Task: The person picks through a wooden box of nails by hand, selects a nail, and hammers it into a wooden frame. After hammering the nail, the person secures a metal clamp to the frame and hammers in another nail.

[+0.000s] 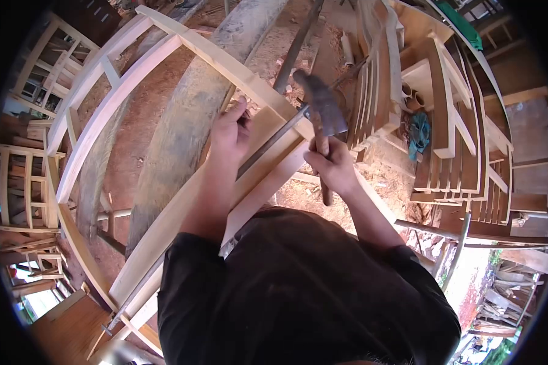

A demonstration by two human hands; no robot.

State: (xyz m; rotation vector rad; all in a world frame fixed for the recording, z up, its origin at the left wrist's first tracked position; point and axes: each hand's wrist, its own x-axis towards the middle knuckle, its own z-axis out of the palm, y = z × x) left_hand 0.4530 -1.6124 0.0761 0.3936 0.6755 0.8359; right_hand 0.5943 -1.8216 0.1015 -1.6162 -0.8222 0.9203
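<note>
My right hand (333, 164) is wrapped round the wooden handle of a hammer (330, 115), whose metal head is raised and slightly blurred over a corner of a pale wooden frame (225, 64). Left of that corner, my left hand (230, 129) is held above the frame with its fingers curled in; what they hold, if anything, is hidden. A long metal bar clamp (268, 143) runs diagonally along the frame's boards, passing under my left forearm. One end of it lies near the hammer head, the other at the lower left.
Wide, rough planks (186, 115) lie beneath the frame over a dusty floor with wood chips. Slatted wooden furniture pieces (447, 115) stand at the right, with a blue-green cloth (419, 135) beside them. More wooden frames (27, 188) are stacked at the left.
</note>
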